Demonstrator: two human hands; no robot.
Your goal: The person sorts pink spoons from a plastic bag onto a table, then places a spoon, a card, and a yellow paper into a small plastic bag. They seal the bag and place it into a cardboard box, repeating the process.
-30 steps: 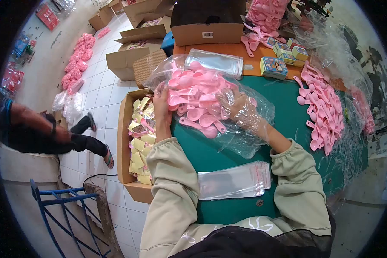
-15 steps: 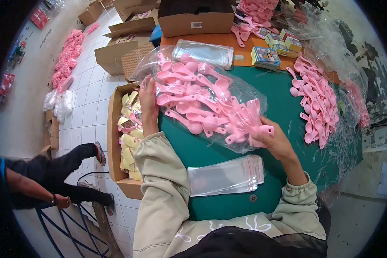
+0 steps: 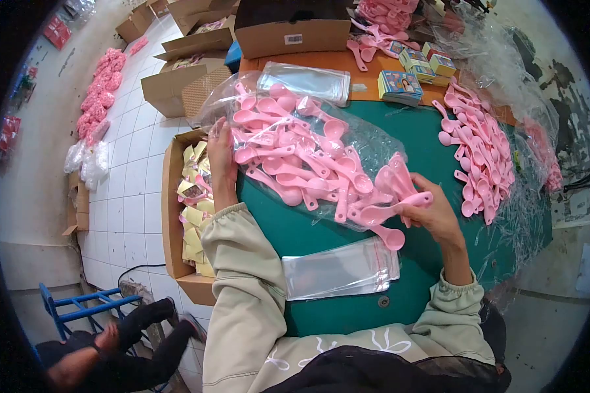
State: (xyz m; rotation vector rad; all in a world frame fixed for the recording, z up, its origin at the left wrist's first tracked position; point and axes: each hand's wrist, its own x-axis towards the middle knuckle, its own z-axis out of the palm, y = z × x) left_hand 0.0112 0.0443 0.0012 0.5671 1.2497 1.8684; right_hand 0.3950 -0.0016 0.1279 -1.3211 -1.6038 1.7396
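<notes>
A clear plastic bag (image 3: 373, 134) full of pink measuring spoons (image 3: 288, 157) lies tilted over the green tabletop. My left hand (image 3: 222, 157) grips the bag's left side, fingers partly hidden behind the plastic. At the bag's right end, my right hand (image 3: 437, 213) is closed on a bunch of pink spoons (image 3: 400, 187); one handle sticks out past the fingers and one spoon's bowl (image 3: 390, 237) hangs below. Just in front of me, a stack of clear flat plastic sleeves (image 3: 337, 272) lies on the green surface.
A loose pile of pink spoons (image 3: 482, 157) lies at right, beside crumpled plastic. Small printed boxes (image 3: 400, 85) and more sleeves (image 3: 305, 82) are at the back. An open carton (image 3: 175, 223) of yellow-carded packets stands left. Another person's dark-clothed legs (image 3: 154, 327) show lower left.
My right hand has moved slightly right and down, drawing the bunch of spoons out of the bag's end. The other person has moved toward the bottom of the view.
</notes>
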